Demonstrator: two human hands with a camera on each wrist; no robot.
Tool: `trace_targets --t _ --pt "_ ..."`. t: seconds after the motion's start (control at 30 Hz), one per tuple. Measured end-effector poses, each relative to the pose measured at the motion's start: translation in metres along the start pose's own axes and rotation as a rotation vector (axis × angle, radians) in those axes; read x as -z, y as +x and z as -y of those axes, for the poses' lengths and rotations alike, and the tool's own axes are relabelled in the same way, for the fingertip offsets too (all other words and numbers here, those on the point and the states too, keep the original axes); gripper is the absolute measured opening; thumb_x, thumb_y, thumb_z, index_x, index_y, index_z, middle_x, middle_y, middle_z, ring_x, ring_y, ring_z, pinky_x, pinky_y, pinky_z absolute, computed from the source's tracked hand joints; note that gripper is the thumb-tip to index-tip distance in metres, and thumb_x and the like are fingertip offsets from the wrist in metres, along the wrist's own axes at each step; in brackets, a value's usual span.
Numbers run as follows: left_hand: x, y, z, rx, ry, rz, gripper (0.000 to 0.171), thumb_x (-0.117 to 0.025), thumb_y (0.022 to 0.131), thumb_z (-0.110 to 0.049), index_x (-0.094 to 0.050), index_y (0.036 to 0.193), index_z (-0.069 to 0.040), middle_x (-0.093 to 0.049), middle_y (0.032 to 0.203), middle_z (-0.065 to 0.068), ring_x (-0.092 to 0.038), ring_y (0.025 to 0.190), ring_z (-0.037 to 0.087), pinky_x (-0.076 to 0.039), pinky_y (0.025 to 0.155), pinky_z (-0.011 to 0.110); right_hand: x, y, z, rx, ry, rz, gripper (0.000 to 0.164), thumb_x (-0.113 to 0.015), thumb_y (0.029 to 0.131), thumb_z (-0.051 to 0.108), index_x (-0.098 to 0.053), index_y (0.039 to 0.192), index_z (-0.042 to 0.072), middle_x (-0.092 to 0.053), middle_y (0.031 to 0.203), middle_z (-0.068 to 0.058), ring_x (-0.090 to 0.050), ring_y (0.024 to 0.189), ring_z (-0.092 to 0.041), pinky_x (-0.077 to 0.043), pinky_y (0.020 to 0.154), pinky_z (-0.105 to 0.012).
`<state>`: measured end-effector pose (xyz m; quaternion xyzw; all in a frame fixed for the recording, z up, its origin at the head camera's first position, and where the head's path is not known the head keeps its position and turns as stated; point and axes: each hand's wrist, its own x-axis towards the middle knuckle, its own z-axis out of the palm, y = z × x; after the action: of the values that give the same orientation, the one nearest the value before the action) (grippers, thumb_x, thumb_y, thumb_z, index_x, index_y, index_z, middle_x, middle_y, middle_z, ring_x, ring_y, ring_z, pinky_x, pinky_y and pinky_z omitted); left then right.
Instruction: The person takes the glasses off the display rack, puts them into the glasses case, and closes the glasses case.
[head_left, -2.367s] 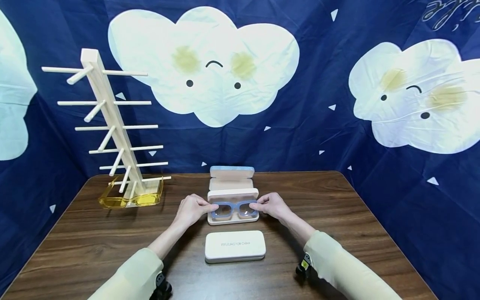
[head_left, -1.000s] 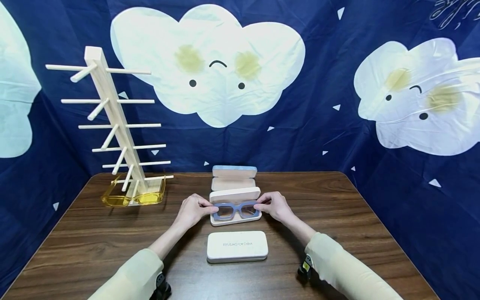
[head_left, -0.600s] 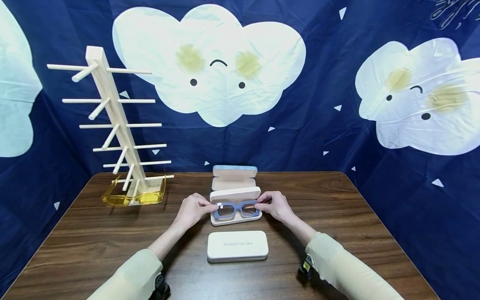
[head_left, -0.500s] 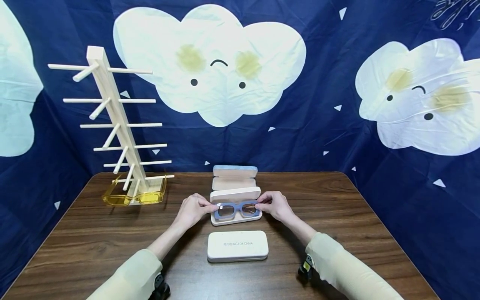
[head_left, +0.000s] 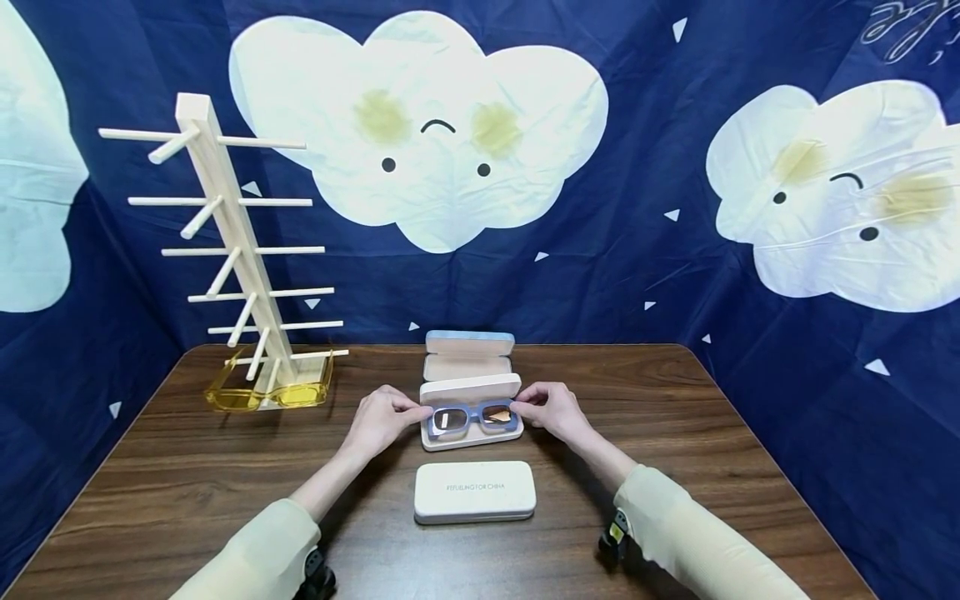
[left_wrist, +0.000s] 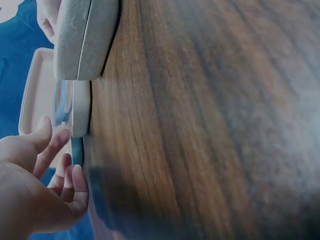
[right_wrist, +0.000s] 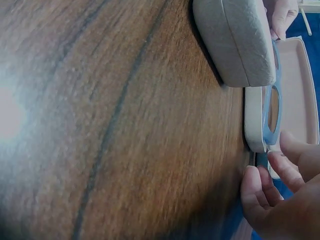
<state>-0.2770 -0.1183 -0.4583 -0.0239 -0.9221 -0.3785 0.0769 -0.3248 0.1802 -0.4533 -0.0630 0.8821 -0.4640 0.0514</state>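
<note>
Blue-framed glasses (head_left: 474,414) with tinted lenses lie front up in the base of an open white glasses case (head_left: 472,439), whose lid stands up behind them. At their left end is my left hand (head_left: 381,422), thumb and index finger parted at the frame's end in the left wrist view. My right hand (head_left: 551,410) is at the other end, thumb lifted a little off the frame (right_wrist: 271,120) with the index finger low by the case's rim. The other fingers of both hands are loosely bent. Nearer to me lies a closed white glasses case (head_left: 475,493) with lettering.
Behind the white case, another open case (head_left: 470,342) with a blue lid edge stands at the table's back. A wooden peg stand (head_left: 236,225) rises at the back left, yellow glasses (head_left: 300,395) hanging low on it. Blue cloth (head_left: 645,167) with clouds encloses the wooden table (head_left: 637,400).
The blue glasses have settled lower and flatter into the case, and their lenses now reflect differently. My left thumb has slid slightly outward; my right thumb has risen a little at the frame.
</note>
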Motion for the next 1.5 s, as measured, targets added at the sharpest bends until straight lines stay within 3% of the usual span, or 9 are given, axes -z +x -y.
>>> trace_targets --t 0.17,0.37,0.57,0.7,0.87,1.07,1.33,1.5 --pt "0.005 -0.001 0.001 0.039 0.001 0.017 0.029 -0.079 0.089 -0.043 -0.085 0.089 -0.014 -0.077 0.097 0.005 -0.066 0.102 0.023 -0.052 0.088 0.041 0.003 0.0 0.0 -0.038 0.049 0.013 0.023 -0.084 0.086 0.024 -0.077 0.098 0.006 -0.071 0.082 -0.002 -0.064 0.068 -0.011 -0.06 0.064 -0.026" --pt "0.01 -0.002 0.0 0.114 0.008 0.06 0.057 -0.059 0.096 -0.062 -0.082 0.101 -0.01 -0.077 0.111 0.011 -0.064 0.117 0.029 -0.049 0.1 0.049 0.007 0.002 0.001 -0.102 0.11 0.084 0.039 -0.077 0.092 0.035 -0.072 0.112 0.001 -0.068 0.093 -0.003 -0.065 0.081 -0.014 -0.061 0.069 -0.03" --pt "0.013 0.001 -0.002 0.222 -0.096 0.167 0.078 -0.039 0.098 -0.075 -0.079 0.112 -0.01 -0.076 0.119 0.012 -0.069 0.08 0.022 -0.051 0.078 0.035 0.009 0.007 0.008 -0.177 0.127 0.147 0.06 -0.059 0.1 0.052 -0.067 0.12 -0.004 -0.069 0.1 -0.012 -0.066 0.083 -0.015 -0.061 0.07 -0.031" --pt "0.016 0.003 -0.004 0.26 -0.137 0.207 0.08 -0.04 0.098 -0.075 -0.078 0.116 -0.006 -0.074 0.125 0.015 -0.069 0.078 0.019 -0.054 0.068 0.031 0.011 0.011 0.015 -0.194 0.103 0.198 0.072 -0.049 0.1 0.063 -0.067 0.121 -0.003 -0.068 0.109 -0.016 -0.066 0.091 -0.019 -0.062 0.076 -0.035" --pt "0.018 0.005 -0.006 0.284 -0.157 0.233 0.076 -0.043 0.098 -0.072 -0.08 0.109 -0.006 -0.076 0.119 0.015 -0.07 0.092 0.022 -0.057 0.069 0.032 0.013 0.017 0.019 -0.217 0.066 0.233 0.079 -0.046 0.097 0.071 -0.069 0.113 -0.002 -0.068 0.109 -0.015 -0.066 0.093 -0.021 -0.062 0.079 -0.038" --pt "0.016 0.007 -0.007 0.315 -0.201 0.278 0.077 -0.05 0.095 -0.072 -0.078 0.114 -0.002 -0.077 0.117 0.011 -0.068 0.106 0.026 -0.06 0.078 0.036 0.013 0.022 0.02 -0.242 0.05 0.252 0.077 -0.048 0.095 0.072 -0.071 0.106 -0.001 -0.069 0.106 -0.012 -0.065 0.09 -0.02 -0.062 0.08 -0.039" --pt "0.013 0.012 -0.008 0.348 -0.296 0.272 0.074 -0.057 0.091 -0.072 -0.078 0.11 -0.003 -0.076 0.112 0.008 -0.06 0.099 0.019 -0.055 0.078 0.029 0.012 0.026 0.019 -0.272 0.039 0.274 0.068 -0.051 0.098 0.065 -0.069 0.107 0.0 -0.067 0.101 -0.008 -0.065 0.09 -0.018 -0.063 0.081 -0.038" --pt "0.011 0.015 -0.006 0.365 -0.38 0.261 0.069 -0.062 0.091 -0.067 -0.076 0.11 -0.003 -0.074 0.112 0.008 -0.061 0.1 0.019 -0.055 0.079 0.029 0.012 0.027 0.019 -0.283 0.057 0.282 0.065 -0.054 0.096 0.065 -0.069 0.104 0.002 -0.066 0.098 -0.006 -0.063 0.088 -0.017 -0.062 0.08 -0.037"
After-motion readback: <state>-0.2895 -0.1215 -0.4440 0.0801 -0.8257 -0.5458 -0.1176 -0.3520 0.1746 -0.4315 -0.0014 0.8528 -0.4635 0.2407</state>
